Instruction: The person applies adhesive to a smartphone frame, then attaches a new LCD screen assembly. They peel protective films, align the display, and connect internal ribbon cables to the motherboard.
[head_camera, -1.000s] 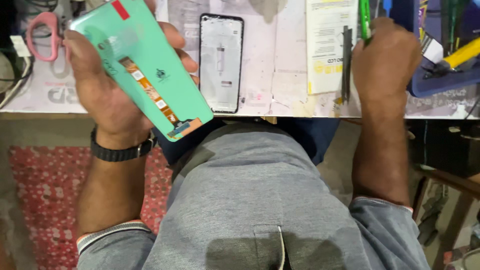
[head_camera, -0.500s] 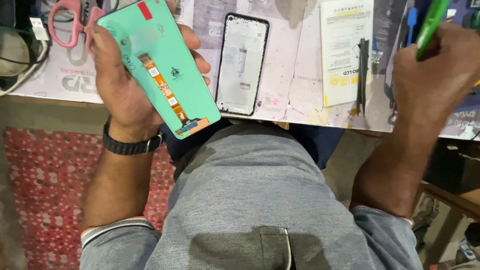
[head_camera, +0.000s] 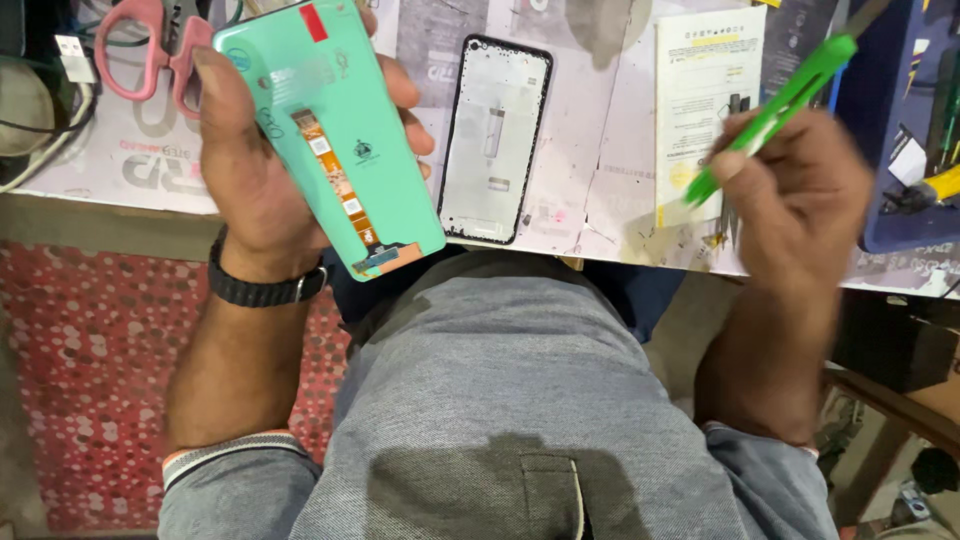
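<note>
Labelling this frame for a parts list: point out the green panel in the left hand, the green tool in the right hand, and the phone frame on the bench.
green panel (head_camera: 330, 140), head view, middle of its back face
green tool (head_camera: 790, 95), head view, mid-handle
phone frame (head_camera: 497, 140), head view, inner plate

Right hand (head_camera: 800, 200) pulled back from bench rear toward body, green-handled tool (head_camera: 775, 105) now tilted, apparently blade-down

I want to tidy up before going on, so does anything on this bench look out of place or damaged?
Nothing looks spilled or broken. The phone frame lies bare on the table, a little tilted. The left hand holds a green panel with its orange ribbon exposed; the right hand holds a green tool.
</note>
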